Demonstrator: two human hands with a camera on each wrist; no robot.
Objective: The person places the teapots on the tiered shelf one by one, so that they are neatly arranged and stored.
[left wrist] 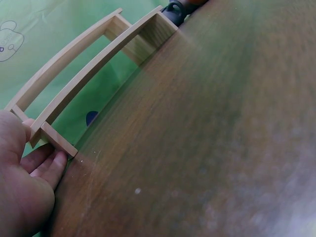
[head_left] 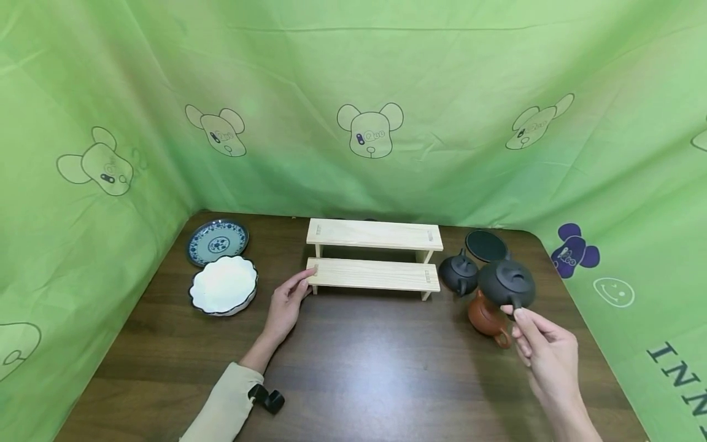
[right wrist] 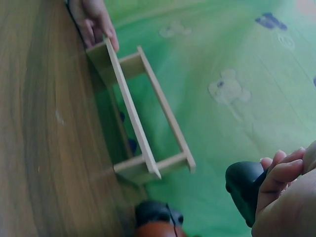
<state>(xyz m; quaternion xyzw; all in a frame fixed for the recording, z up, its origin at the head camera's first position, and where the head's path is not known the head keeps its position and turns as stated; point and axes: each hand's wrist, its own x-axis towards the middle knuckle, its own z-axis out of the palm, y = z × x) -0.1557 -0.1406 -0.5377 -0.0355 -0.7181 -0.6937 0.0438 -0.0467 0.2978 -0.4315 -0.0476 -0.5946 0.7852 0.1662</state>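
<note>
A two-step wooden rack [head_left: 373, 273] stands mid-table. At the left end of its lower step, my left hand [head_left: 285, 307] grips it, thumb on the board and fingers by the leg in the left wrist view. My right hand [head_left: 547, 356] pinches the handle of a dark teapot [head_left: 507, 283], which is raised off the table. Behind and partly under it in the head view is a reddish-brown teapot [head_left: 486, 316]. A smaller dark teapot [head_left: 459, 273] stands to the right of the rack. In the right wrist view the held teapot [right wrist: 243, 183] shows only in part.
At the left, a white scalloped dish [head_left: 223, 285] stands in front of a blue patterned plate [head_left: 218, 240]. A dark round plate [head_left: 486, 245] lies at the back right. Green printed cloth [head_left: 370, 73] walls the table's back and sides.
</note>
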